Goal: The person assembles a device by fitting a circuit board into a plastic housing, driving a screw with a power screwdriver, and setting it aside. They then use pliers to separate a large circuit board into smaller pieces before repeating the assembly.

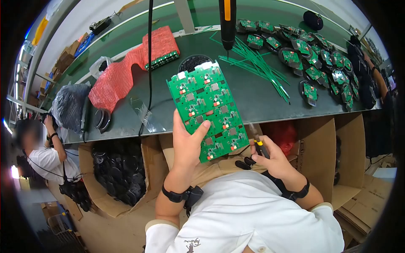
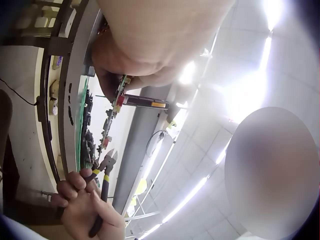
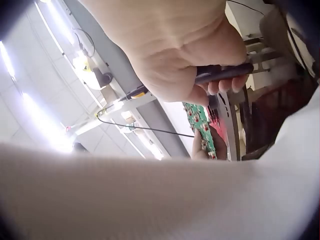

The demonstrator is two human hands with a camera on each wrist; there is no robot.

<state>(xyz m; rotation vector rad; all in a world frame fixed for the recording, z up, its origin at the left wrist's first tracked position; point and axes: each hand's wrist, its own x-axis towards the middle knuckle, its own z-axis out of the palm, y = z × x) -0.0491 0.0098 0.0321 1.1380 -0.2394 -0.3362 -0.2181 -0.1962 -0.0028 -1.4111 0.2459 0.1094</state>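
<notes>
Across the dark worktop (image 1: 253,97), green strips (image 1: 270,69) lie right of centre; the circuit-board panel (image 1: 209,110) is held off its front edge, between the hands; left hand (image 1: 185,141) grips it (thumb on its face); right hand (image 1: 274,159) grips cutters (image 1: 258,142), handles spread.

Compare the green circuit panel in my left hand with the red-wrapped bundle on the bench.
The green circuit panel is bare; the red-wrapped bundle is mostly covered in bubble wrap.
The panel is held by your left hand; the bundle lies on the bench.
The panel shows a broad face, the bundle only green edges.
</notes>
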